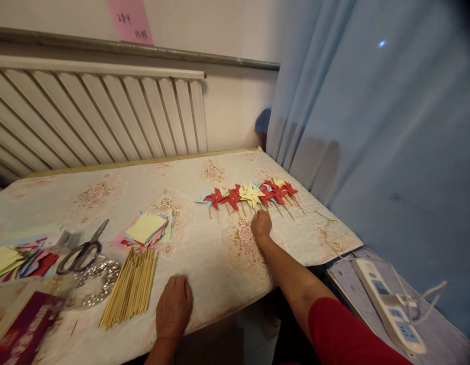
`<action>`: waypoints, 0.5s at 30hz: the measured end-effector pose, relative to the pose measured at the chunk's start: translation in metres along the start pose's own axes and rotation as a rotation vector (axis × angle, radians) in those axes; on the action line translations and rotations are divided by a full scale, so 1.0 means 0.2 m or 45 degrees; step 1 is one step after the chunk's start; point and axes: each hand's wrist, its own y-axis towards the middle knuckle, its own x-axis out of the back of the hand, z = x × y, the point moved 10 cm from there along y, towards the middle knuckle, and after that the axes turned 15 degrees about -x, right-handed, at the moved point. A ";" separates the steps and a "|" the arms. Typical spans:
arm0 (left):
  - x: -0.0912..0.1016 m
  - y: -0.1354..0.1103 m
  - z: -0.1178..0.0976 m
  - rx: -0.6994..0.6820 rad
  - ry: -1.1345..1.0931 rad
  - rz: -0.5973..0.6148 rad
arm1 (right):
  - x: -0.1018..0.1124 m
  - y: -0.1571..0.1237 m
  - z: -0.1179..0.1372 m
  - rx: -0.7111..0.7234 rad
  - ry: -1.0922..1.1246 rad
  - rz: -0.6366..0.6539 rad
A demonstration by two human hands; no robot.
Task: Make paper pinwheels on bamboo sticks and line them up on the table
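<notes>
My right hand (261, 224) reaches to a row of paper pinwheels on the table. Its fingers are pinched at the stick below a yellow pinwheel (251, 194). Red pinwheels (216, 198) lie on both sides of it, with light blue blades showing at the row's left end. My left hand (174, 306) rests near the table's front edge, fingers curled in with nothing visible in them. Left of that hand lies a bundle of thin wooden sticks (134, 286). Just beyond the sticks is a stack of coloured paper squares (147, 227), a yellow one on top.
Black-handled scissors (82, 251) and a pile of small shiny metal pieces (100, 279) lie at the left, near paper scraps (33, 258) and a purple box (25, 327). A power strip (389, 306) sits lower right. A radiator (105, 114) and blue curtain (371, 126) border the table.
</notes>
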 end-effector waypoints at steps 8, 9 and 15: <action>0.00 0.00 0.00 -0.001 -0.009 -0.003 | 0.01 -0.01 0.00 -0.006 0.007 -0.005; 0.00 -0.01 0.00 -0.001 -0.011 -0.006 | 0.01 -0.01 0.00 -0.006 0.010 -0.007; 0.00 0.00 0.00 -0.004 0.008 -0.001 | 0.01 -0.01 0.00 -0.020 0.022 -0.018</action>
